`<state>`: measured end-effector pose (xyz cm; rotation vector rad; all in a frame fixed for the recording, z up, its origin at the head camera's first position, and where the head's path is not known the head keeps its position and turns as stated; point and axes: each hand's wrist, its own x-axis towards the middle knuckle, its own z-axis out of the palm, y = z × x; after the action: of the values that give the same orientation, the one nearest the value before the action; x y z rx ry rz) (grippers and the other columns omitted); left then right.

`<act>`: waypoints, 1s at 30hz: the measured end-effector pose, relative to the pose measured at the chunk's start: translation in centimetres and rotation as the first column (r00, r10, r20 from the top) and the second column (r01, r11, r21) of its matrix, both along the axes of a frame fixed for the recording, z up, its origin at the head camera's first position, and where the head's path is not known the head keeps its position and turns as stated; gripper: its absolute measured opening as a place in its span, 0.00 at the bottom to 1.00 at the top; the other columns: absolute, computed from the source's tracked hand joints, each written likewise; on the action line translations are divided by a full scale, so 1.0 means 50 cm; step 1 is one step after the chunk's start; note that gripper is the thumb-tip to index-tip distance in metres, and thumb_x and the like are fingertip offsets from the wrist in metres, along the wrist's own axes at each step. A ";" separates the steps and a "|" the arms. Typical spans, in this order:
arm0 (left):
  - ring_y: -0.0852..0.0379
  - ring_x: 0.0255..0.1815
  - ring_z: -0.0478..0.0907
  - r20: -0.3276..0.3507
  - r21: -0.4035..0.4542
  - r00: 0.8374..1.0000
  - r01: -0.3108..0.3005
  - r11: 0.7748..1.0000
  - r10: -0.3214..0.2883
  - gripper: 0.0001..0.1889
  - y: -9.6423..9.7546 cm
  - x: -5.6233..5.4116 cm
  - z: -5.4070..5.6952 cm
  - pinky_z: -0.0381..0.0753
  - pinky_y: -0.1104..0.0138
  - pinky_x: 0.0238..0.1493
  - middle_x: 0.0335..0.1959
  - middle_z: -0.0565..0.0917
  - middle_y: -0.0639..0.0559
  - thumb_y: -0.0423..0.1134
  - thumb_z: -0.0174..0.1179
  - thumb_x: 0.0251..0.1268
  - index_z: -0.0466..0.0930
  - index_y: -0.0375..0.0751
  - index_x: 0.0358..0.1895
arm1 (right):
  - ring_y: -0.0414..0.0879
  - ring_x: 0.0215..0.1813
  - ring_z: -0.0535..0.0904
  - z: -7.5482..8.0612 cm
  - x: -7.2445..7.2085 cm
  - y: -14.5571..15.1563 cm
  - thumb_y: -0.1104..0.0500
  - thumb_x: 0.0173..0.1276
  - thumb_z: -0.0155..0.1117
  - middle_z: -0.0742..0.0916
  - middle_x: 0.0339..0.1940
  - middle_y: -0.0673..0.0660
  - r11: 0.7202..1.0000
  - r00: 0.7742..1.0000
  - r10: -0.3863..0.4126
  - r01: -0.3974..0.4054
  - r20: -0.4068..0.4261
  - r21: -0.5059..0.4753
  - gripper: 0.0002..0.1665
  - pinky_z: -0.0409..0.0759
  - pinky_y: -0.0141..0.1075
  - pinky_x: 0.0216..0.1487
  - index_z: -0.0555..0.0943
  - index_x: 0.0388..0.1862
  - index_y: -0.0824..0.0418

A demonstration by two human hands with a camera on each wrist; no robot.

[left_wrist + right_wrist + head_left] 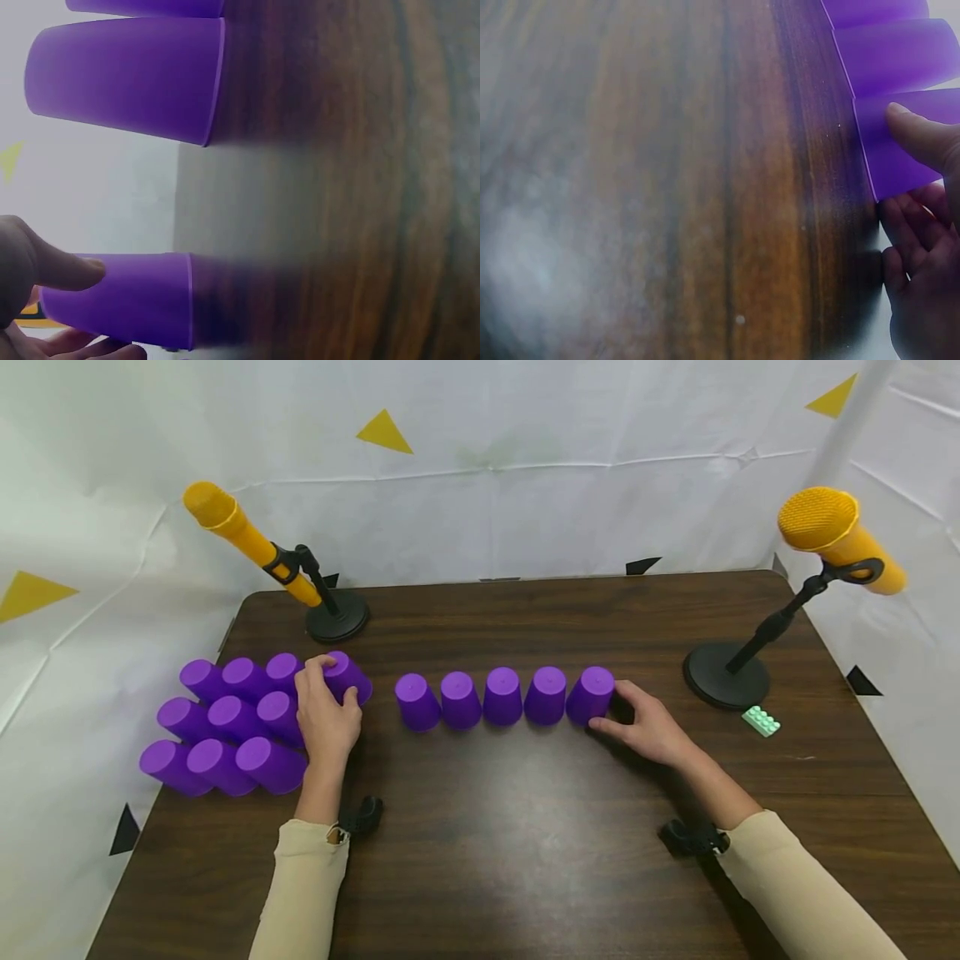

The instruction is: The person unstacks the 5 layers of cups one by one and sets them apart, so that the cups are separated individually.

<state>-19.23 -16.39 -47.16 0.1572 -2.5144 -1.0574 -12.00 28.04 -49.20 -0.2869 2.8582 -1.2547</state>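
Note:
My left hand point(327, 714) holds an upside-down purple cup point(348, 678) at the right of the cup group. In the left wrist view its thumb lies along the side of that cup point(135, 296), with fingers curled round the far side. My right hand point(647, 725) grips the rightmost purple cup point(591, 696) of a straight row, thumb in front and fingers behind. The right wrist view shows its thumb pressed on that cup point(896, 154), the rim at the table. The other row cups, such as the leftmost cup point(417, 702), stand upside down side by side.
Several upside-down purple cups point(238, 718) stand in three rows left of my left hand. Two yellow microphones sit on black stands, the left microphone point(247, 539) and the right microphone point(855, 539). A mint-green toy brick point(761, 721) lies by the right stand on the brown table point(495, 852).

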 end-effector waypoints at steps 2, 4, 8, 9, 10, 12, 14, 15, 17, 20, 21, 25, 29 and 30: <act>0.35 0.58 0.71 -0.009 -0.005 1.000 0.013 1.000 -0.013 0.26 -0.001 0.007 0.006 0.70 0.43 0.56 0.59 0.70 0.39 0.28 0.66 0.59 0.69 0.47 0.59 | 0.60 0.65 0.71 0.001 0.000 0.000 0.54 0.63 0.73 0.80 0.59 0.64 1.000 1.000 -0.001 0.001 0.005 -0.003 0.32 0.64 0.58 0.65 0.74 0.62 0.64; 0.37 0.55 0.72 -0.029 -0.014 0.999 0.025 1.000 -0.025 0.26 -0.002 0.016 0.012 0.71 0.44 0.54 0.59 0.69 0.39 0.28 0.66 0.58 0.69 0.46 0.59 | 0.60 0.65 0.71 0.003 0.000 -0.001 0.54 0.63 0.73 0.80 0.59 0.64 1.000 1.000 -0.002 0.002 0.010 -0.003 0.31 0.64 0.58 0.66 0.74 0.62 0.64; 0.40 0.53 0.72 -0.094 -0.034 0.995 0.020 0.999 -0.023 0.25 0.002 0.034 0.028 0.72 0.47 0.50 0.59 0.69 0.41 0.29 0.66 0.58 0.70 0.45 0.59 | 0.60 0.65 0.71 0.006 0.001 -0.003 0.55 0.63 0.73 0.80 0.58 0.64 1.000 1.000 -0.004 0.004 0.008 -0.001 0.31 0.64 0.58 0.66 0.74 0.61 0.64; 0.41 0.53 0.72 -0.115 -0.041 0.993 0.012 0.999 -0.017 0.24 0.004 0.039 0.032 0.73 0.47 0.50 0.60 0.69 0.41 0.29 0.66 0.59 0.71 0.45 0.58 | 0.60 0.65 0.71 0.006 0.002 -0.003 0.55 0.63 0.73 0.80 0.58 0.64 1.000 1.000 -0.003 0.003 0.007 0.000 0.31 0.64 0.58 0.66 0.74 0.61 0.64; 0.41 0.54 0.72 -0.138 -0.044 0.990 0.008 0.999 -0.014 0.24 0.006 0.043 0.037 0.74 0.47 0.49 0.60 0.69 0.42 0.29 0.66 0.59 0.71 0.45 0.58 | 0.60 0.65 0.71 0.006 0.002 -0.003 0.55 0.63 0.73 0.80 0.58 0.64 1.000 1.000 -0.002 0.002 0.005 -0.001 0.31 0.64 0.58 0.66 0.74 0.61 0.64; 0.41 0.56 0.73 -0.190 -0.049 0.982 0.009 0.999 -0.018 0.22 0.014 0.053 0.048 0.74 0.47 0.50 0.61 0.70 0.43 0.30 0.66 0.59 0.73 0.44 0.56 | 0.60 0.65 0.71 0.007 0.002 -0.004 0.55 0.63 0.73 0.80 0.58 0.64 1.000 1.000 0.001 -0.001 0.005 -0.004 0.31 0.64 0.58 0.66 0.74 0.61 0.64; 0.42 0.58 0.73 -0.242 -0.053 0.969 0.040 0.998 -0.051 0.21 0.024 0.060 0.056 0.75 0.47 0.51 0.61 0.71 0.43 0.30 0.65 0.58 0.74 0.42 0.55 | 0.60 0.65 0.71 0.006 0.002 -0.004 0.55 0.63 0.72 0.80 0.59 0.64 1.000 1.000 0.004 -0.004 0.006 -0.008 0.31 0.64 0.58 0.66 0.74 0.61 0.64; 0.43 0.58 0.73 -0.262 -0.052 0.962 0.068 0.996 -0.080 0.20 0.031 0.065 0.059 0.75 0.48 0.51 0.60 0.72 0.43 0.30 0.65 0.58 0.75 0.41 0.55 | 0.60 0.66 0.71 0.006 0.002 -0.004 0.55 0.63 0.72 0.80 0.59 0.64 1.000 1.000 0.005 -0.005 0.007 -0.007 0.31 0.64 0.58 0.66 0.74 0.61 0.64; 0.46 0.59 0.73 -0.278 -0.060 0.948 0.142 0.988 -0.153 0.20 0.045 0.072 0.061 0.76 0.50 0.52 0.59 0.74 0.44 0.30 0.66 0.58 0.76 0.41 0.55 | 0.60 0.66 0.71 0.006 0.002 -0.004 0.55 0.63 0.72 0.80 0.59 0.64 1.000 1.000 0.005 -0.004 0.008 -0.008 0.31 0.63 0.58 0.66 0.74 0.62 0.64; 0.48 0.56 0.74 -0.241 -0.073 0.932 0.260 0.963 -0.270 0.22 0.068 0.081 0.055 0.77 0.53 0.50 0.59 0.75 0.45 0.33 0.66 0.60 0.76 0.42 0.58 | 0.60 0.65 0.71 0.005 0.002 -0.004 0.55 0.63 0.72 0.80 0.59 0.64 1.000 1.000 0.001 -0.001 0.007 -0.008 0.31 0.64 0.58 0.66 0.74 0.62 0.64; 0.48 0.56 0.74 -0.214 -0.078 0.928 0.295 0.952 -0.305 0.23 0.075 0.084 0.051 0.77 0.53 0.50 0.59 0.74 0.45 0.34 0.67 0.60 0.75 0.43 0.59 | 0.60 0.65 0.71 0.005 0.003 -0.004 0.55 0.63 0.72 0.80 0.59 0.64 1.000 1.000 0.001 -0.001 0.006 -0.008 0.31 0.64 0.58 0.65 0.74 0.62 0.64; 0.48 0.58 0.74 -0.113 -0.078 0.912 0.388 0.918 -0.395 0.25 0.098 0.089 0.035 0.77 0.51 0.52 0.61 0.74 0.47 0.37 0.68 0.61 0.73 0.45 0.62 | 0.60 0.66 0.71 0.007 0.003 -0.004 0.55 0.63 0.72 0.80 0.59 0.64 1.000 1.000 0.004 -0.004 0.011 -0.012 0.31 0.64 0.58 0.66 0.74 0.62 0.64; 0.49 0.58 0.74 -0.067 -0.066 0.902 0.422 0.904 -0.426 0.24 0.109 0.089 0.023 0.76 0.50 0.53 0.59 0.74 0.47 0.36 0.68 0.60 0.73 0.46 0.61 | 0.60 0.66 0.70 0.008 0.002 -0.004 0.54 0.64 0.72 0.79 0.60 0.64 1.000 1.000 0.007 -0.007 0.022 -0.016 0.32 0.63 0.58 0.67 0.73 0.63 0.64; 0.50 0.57 0.74 -0.062 -0.065 0.902 0.424 0.903 -0.427 0.24 0.111 0.088 0.021 0.76 0.51 0.52 0.59 0.74 0.47 0.35 0.68 0.60 0.74 0.46 0.60 | 0.60 0.66 0.70 0.008 0.002 -0.004 0.54 0.64 0.72 0.79 0.60 0.64 1.000 1.000 0.008 -0.007 0.023 -0.016 0.32 0.62 0.58 0.67 0.73 0.63 0.65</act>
<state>-14.83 -10.86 -46.10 -0.4623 -2.5640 -1.1299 -11.90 27.85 -48.78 -0.2810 2.8259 -1.2720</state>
